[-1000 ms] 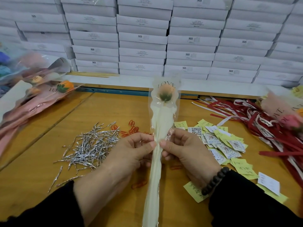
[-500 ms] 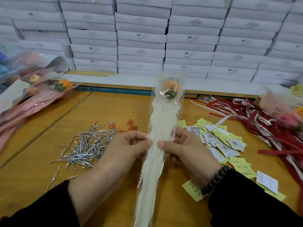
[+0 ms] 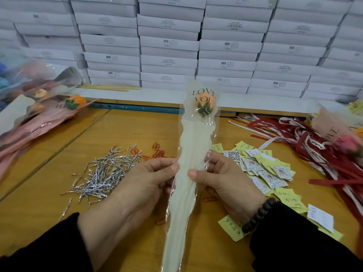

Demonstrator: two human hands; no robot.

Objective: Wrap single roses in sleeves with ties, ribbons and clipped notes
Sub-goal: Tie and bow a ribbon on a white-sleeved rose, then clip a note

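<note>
I hold a long cream sleeve (image 3: 193,146) upright over the table, with a peach rose (image 3: 204,103) inside its clear top under the print "LOVE YOU". My left hand (image 3: 137,185) pinches the sleeve's left edge at mid-height. My right hand (image 3: 225,177) pinches the right edge, thumb in front. A pile of silver twist ties (image 3: 106,173) lies to the left. Yellow notes and printed tags (image 3: 263,169) lie to the right, red and white ribbons (image 3: 324,152) beyond them. Orange paper clips (image 3: 157,153) lie behind my left hand.
Wrapped roses in pink sleeves (image 3: 37,118) are heaped at the left, another wrapped rose (image 3: 343,138) at the far right. White boxes (image 3: 169,42) are stacked along the back of the wooden table (image 3: 121,130). Thin wooden sticks (image 3: 110,87) lie by the boxes.
The sleeve has tilted its top to the right and risen a little, and the rose now sits higher inside it. Both hands keep their pinch at mid-height.
</note>
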